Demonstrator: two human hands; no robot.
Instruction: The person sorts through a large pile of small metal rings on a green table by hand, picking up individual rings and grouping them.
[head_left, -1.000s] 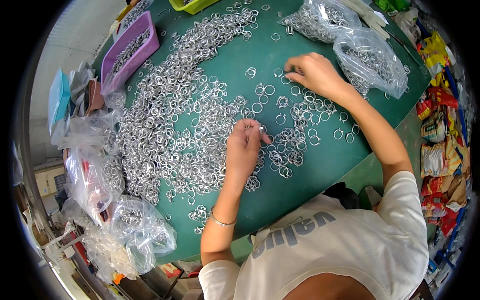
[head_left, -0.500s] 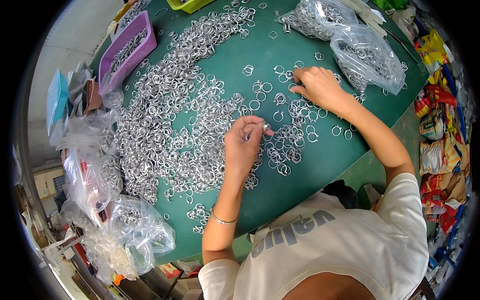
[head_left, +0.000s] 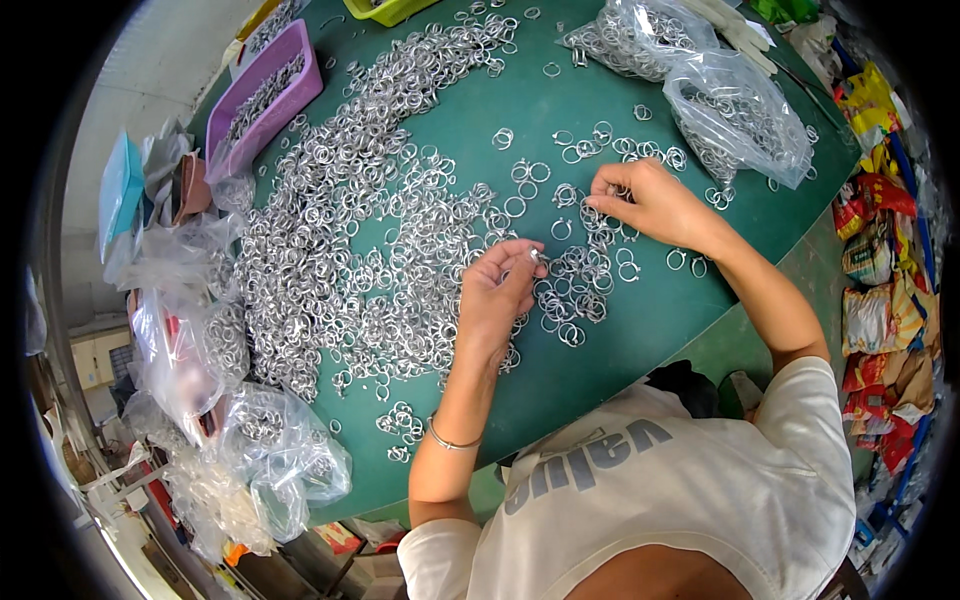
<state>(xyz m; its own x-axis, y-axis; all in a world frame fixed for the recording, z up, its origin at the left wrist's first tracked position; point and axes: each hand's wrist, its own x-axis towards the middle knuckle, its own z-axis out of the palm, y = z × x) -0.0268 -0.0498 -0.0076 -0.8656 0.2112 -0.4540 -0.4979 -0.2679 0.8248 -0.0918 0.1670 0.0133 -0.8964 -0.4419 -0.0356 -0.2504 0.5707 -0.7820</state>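
My left hand (head_left: pixel 494 295) is closed, thumb and fingers pinching a small silvery metal piece (head_left: pixel 537 257), probably a ring, at the right edge of the big pile. Over the smaller scatter of rings (head_left: pixel 575 285) to the right, my right hand (head_left: pixel 655 205) is bent down with thumb and fingertips drawn together. Whatever lies between those fingertips is too small to make out. A large heap of silver metal rings (head_left: pixel 300 260), many with a small raised setting, spreads left of my hands across the green table (head_left: pixel 590 100).
A purple basket (head_left: pixel 307 85) with small metal pieces stands at the far left, a yellow-green basket (head_left: pixel 395 12) at the far edge. Clear bags of rings (head_left: pixel 740 125) lie far right. More plastic bags (head_left: pixel 290 460) crowd the left edge. Colourful packages (head_left: pixel 870 290) line the right side.
My right hand has come nearer and lower, from the far rings to the scatter closer to my left hand. My left hand has shifted slightly right, still pinching the small piece.
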